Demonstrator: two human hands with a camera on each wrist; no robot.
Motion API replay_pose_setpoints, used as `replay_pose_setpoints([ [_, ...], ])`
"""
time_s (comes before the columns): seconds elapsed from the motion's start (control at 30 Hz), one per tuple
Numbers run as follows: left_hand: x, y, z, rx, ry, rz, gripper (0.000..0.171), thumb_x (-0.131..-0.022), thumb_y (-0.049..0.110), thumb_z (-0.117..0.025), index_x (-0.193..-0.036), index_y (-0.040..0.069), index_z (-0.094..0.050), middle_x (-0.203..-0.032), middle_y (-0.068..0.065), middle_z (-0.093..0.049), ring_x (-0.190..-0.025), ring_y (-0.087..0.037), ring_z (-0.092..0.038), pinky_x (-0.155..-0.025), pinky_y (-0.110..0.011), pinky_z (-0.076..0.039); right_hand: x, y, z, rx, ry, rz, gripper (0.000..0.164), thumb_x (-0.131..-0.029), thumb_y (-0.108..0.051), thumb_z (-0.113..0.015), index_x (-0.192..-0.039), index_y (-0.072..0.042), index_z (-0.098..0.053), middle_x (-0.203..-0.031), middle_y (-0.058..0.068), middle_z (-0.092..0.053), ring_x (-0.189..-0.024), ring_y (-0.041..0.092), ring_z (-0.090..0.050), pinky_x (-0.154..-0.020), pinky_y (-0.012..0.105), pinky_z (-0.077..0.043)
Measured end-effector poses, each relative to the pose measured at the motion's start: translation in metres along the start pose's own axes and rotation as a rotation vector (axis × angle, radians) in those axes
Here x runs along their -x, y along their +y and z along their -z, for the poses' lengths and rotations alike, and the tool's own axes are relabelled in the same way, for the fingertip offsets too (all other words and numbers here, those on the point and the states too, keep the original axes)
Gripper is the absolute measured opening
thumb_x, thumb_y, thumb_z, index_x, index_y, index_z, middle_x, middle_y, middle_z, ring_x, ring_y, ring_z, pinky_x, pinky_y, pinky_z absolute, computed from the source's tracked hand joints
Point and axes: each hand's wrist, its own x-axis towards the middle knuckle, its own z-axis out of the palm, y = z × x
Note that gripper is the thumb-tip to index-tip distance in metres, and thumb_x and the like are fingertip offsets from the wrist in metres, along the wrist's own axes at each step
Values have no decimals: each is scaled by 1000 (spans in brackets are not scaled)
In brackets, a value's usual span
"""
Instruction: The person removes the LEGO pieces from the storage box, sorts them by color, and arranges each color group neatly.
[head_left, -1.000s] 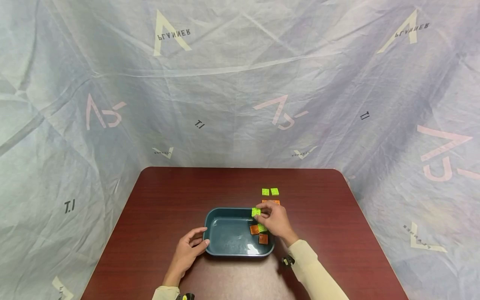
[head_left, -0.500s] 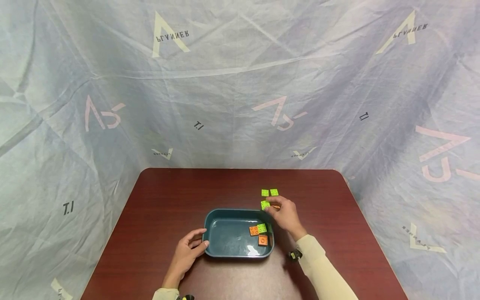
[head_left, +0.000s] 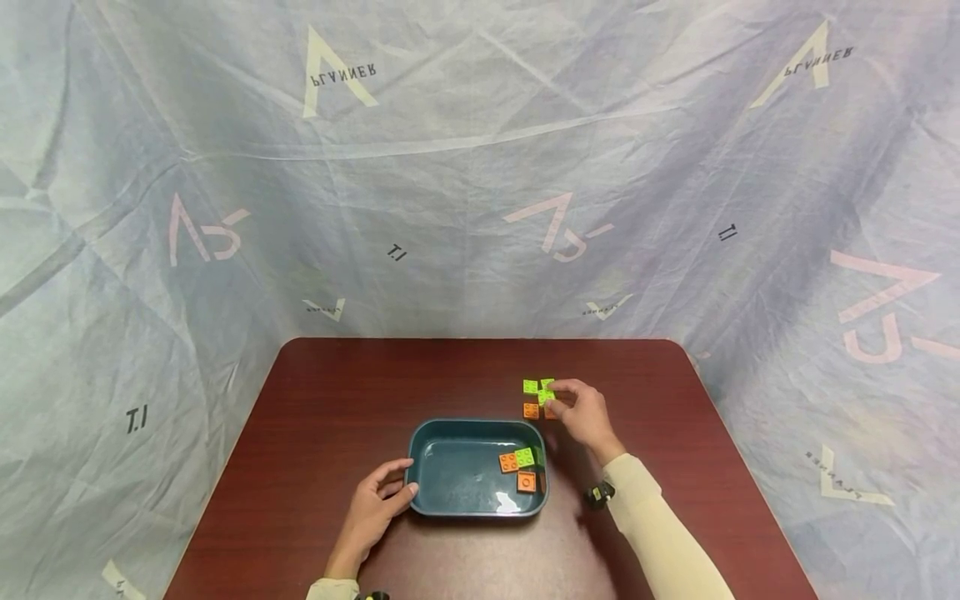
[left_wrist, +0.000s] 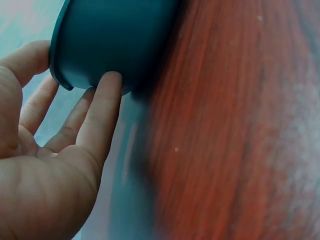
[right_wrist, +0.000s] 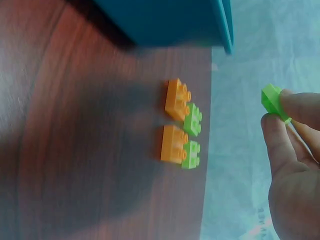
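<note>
In the head view my right hand (head_left: pixel 587 415) pinches a lime-green toy building brick (head_left: pixel 545 397) between thumb and fingers, above the table bricks. The right wrist view shows that held green brick (right_wrist: pixel 272 100) tilted at the fingertips. Below it on the table are two orange bricks (right_wrist: pixel 173 144) and two green bricks (right_wrist: pixel 191 154). A dark teal tray (head_left: pixel 457 510) stands left of the right hand. Inside its right end lie an orange brick (head_left: pixel 508 462), a green brick (head_left: pixel 524 457) and a studs-down orange brick (head_left: pixel 527 482). My left hand (head_left: pixel 372 502) touches the tray's left end with extended fingers.
The dark red wooden table (head_left: pixel 360 383) has rounded far corners. Grey printed cloth (head_left: pixel 450 192) hangs behind it and on both sides. The tray's raised rim lies between the two hands.
My right hand has moved from over the tray's far right corner to the right and away, carrying the green brick above the table bricks. The left hand stays at the tray.
</note>
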Motion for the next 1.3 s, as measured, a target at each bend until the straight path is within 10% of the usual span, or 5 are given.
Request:
replay_pose_setpoints([
  [1.3,8,-5,-10,-19,32,3,51,-93,19,-84,-140,12,-67,-134,-18,-68,-113,-21,-70,-82,-28,-62,-46,80,20,74,47,-281,35,-99,-15,-76,-133,-9,-74,-128,20,-74,-109,36,-73,-81,44,-62],
])
